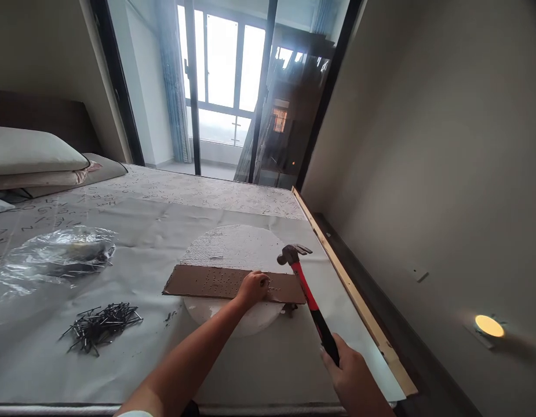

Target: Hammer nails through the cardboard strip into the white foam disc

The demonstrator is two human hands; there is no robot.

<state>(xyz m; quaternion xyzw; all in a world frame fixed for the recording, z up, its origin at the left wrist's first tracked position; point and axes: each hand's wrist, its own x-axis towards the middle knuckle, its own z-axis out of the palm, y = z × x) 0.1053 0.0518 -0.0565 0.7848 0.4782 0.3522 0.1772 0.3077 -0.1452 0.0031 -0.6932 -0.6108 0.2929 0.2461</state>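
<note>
My right hand (349, 370) grips the black lower handle of a claw hammer (308, 291). Its dark metal head is raised above the right end of a brown strip of board (183, 281). On that strip rests my left hand (252, 288), its fingers closed in a pinch; what they hold, if anything, is too small to make out. Many small dark dots mark the board left of this hand. Beneath the strip lies a round white slab (245, 240). A heap of loose nails (103, 325) is to the left, well apart from both hands.
A clear plastic bag (61, 255) with dark contents lies behind the nails. Pillows (33, 152) sit at the far left of the mattress. A wooden rail (354, 295) runs along its right side, near the wall. Glass sliding doors (226, 87) stand beyond.
</note>
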